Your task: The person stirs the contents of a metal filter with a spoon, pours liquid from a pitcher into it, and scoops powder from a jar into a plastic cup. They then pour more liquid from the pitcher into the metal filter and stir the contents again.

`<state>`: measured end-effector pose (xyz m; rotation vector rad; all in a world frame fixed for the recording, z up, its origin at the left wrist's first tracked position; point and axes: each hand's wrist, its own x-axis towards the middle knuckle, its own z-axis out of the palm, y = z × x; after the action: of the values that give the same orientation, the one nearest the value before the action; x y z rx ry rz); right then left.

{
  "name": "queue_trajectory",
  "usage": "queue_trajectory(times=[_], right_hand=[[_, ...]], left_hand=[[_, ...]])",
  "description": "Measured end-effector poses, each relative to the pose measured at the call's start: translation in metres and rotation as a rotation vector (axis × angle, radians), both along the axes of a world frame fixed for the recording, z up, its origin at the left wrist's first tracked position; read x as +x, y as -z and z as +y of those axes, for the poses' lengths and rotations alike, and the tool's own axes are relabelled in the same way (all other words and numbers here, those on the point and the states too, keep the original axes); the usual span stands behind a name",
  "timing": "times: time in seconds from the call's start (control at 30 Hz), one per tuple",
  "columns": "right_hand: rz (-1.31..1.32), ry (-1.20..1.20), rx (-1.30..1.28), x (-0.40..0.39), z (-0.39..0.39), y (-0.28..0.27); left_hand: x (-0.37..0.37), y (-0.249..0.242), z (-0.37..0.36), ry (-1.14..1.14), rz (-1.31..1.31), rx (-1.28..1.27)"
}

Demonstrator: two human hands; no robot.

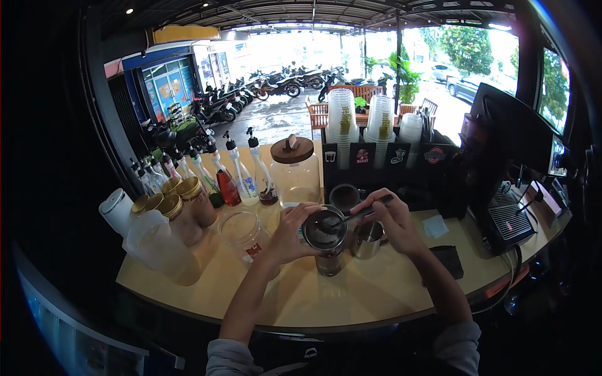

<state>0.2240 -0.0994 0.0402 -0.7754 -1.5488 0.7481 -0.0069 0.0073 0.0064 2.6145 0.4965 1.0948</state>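
My left hand is wrapped around the side of a round, metal-rimmed cup, whose dark inside shows some pale, frothy patches. In my right hand is the dark handle of a spoon, its lower end inside the cup. A clear glass with a dark content stands below the cup and overlaps it in this view. Close by on the right, partly behind my right fingers, is a steel milk pitcher. Beyond the cup sits a dark round container.
Left of my hands stand a clear jar, a plastic pitcher, gold-lidded jars and several pump bottles. A wooden-lidded jar and stacked cups line the back. At right are a black cloth and a coffee machine.
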Motion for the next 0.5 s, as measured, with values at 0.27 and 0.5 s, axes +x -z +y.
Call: queue_trajectory(times=[0.27,0.5], right_hand=[[-0.008,-0.033,-0.059,-0.004,0.002,-0.008],[-0.085,-0.041,-0.105,-0.006,0.008,-0.023]], left_hand=[[0.003,-0.004,-0.005,0.066,0.007,-0.031],[0.002,-0.006,-0.006,0.044,0.043,0.007]])
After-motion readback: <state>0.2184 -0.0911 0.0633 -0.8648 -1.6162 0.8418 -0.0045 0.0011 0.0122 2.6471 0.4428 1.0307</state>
